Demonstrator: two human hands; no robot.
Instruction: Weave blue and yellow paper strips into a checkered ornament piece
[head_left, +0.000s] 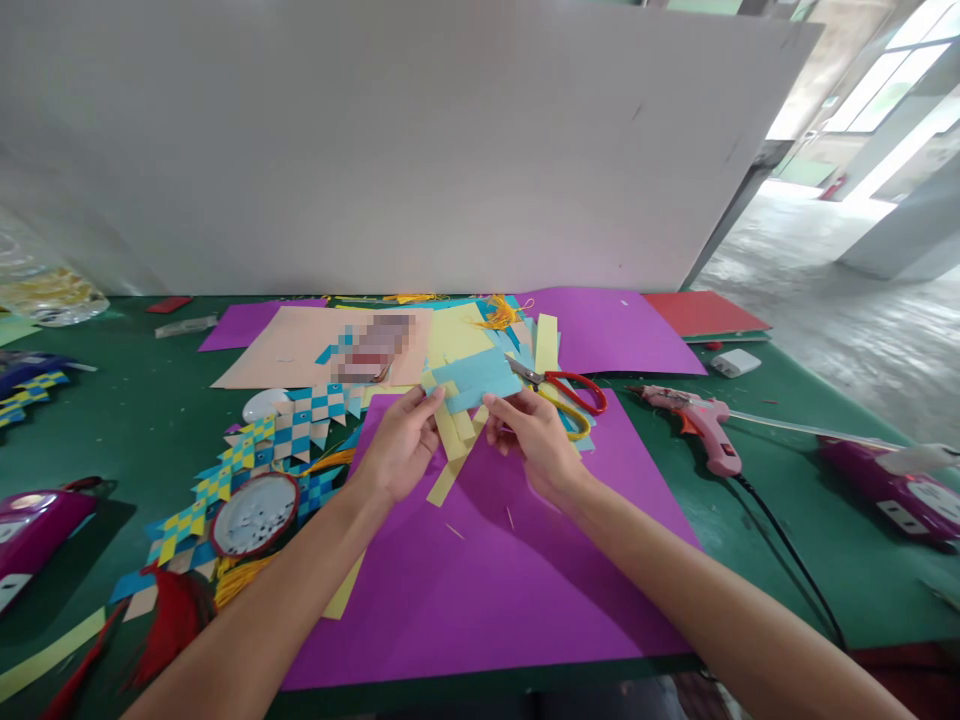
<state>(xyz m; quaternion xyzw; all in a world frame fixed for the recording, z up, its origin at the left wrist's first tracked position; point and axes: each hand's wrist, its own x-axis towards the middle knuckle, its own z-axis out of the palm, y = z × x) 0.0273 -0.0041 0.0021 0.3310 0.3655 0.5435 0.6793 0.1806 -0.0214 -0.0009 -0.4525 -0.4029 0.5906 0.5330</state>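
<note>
Between my two hands is a light blue paper piece (480,376) with pale yellow paper strips (450,430) crossing its left end. My left hand (401,440) pinches the left end, thumb on top, where the blue and yellow paper meet. At the lower right edge, my right hand (532,435) grips the blue paper between thumb and fingers. Both hands are above a large purple sheet (480,590). Just beyond my right hand lie scissors (577,392) with one red and one yellow handle loop. Loose yellow strips hang or lie below the blue paper.
On the right are a pink glue gun (697,420) with its cord and a purple device (892,490). Checkered woven paper pieces (232,470), a round dish (255,513) and a red tassel (172,620) lie left. A white panel (390,150) stands behind the green table (795,560).
</note>
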